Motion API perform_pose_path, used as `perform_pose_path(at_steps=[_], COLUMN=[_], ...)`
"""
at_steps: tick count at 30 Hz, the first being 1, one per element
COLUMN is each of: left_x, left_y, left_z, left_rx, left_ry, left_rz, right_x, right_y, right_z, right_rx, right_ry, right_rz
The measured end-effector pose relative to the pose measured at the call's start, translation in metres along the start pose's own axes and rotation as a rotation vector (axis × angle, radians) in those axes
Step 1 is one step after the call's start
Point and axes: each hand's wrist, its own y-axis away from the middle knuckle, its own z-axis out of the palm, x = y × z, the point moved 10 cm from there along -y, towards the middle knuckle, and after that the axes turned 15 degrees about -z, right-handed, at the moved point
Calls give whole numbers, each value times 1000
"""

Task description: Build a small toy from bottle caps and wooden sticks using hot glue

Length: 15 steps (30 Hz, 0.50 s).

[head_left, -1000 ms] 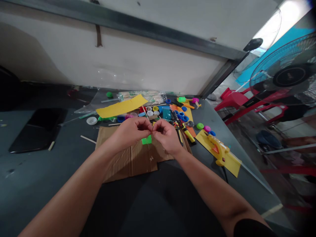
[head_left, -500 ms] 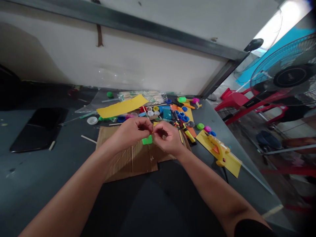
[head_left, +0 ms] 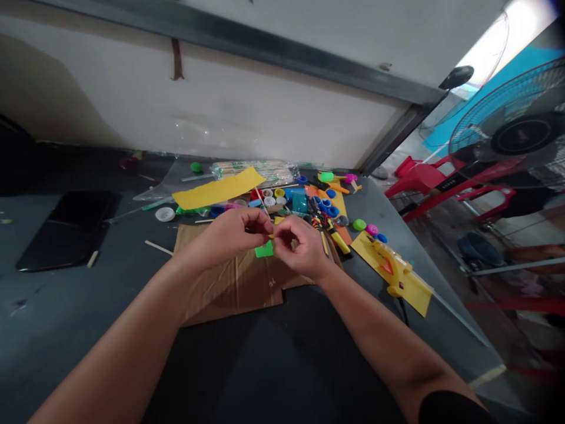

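Note:
Over a brown cardboard piece (head_left: 238, 288), my left hand (head_left: 232, 235) and my right hand (head_left: 304, 247) meet fingertip to fingertip. Both are closed in a pinch, and a tiny yellow-orange piece (head_left: 271, 237) shows between them; its kind is too small to make out. Just below the fingers a bright green piece (head_left: 263, 250) appears, partly covered by them. Behind the hands lie several bottle caps (head_left: 269, 201), a teal roll of tape (head_left: 299, 204) and yellow-and-black handled pliers (head_left: 338, 238).
A yellow glue gun (head_left: 395, 271) rests on a yellow sheet (head_left: 417, 297) at the right, its cord running down. On the left lie a black phone (head_left: 68, 229), a white cap (head_left: 165, 214) and short sticks. Bagged sticks (head_left: 251, 171) lie by the wall; a fan (head_left: 521, 132) stands beyond the table.
Both hands stay pinched together in nearly the same spot, with only a slight shift of the fingers. The small yellow-orange piece shows a little more clearly.

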Motion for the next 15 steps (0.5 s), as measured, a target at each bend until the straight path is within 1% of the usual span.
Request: perform_pose_path(at_steps=[4,11,15], left_x=[1,2,2], left_y=[1,1,1], left_z=[-1,-1,-3], left_rx=[22,37,44], left_ry=[-15,-63,-79], left_rz=[3,12,24], right_x=[3,0,2], right_y=[2,-2,-1], right_z=[2,-3,-4], right_rx=[-8,19,32], right_ry=[-33,11,6], right_rz=[33,-17,12])
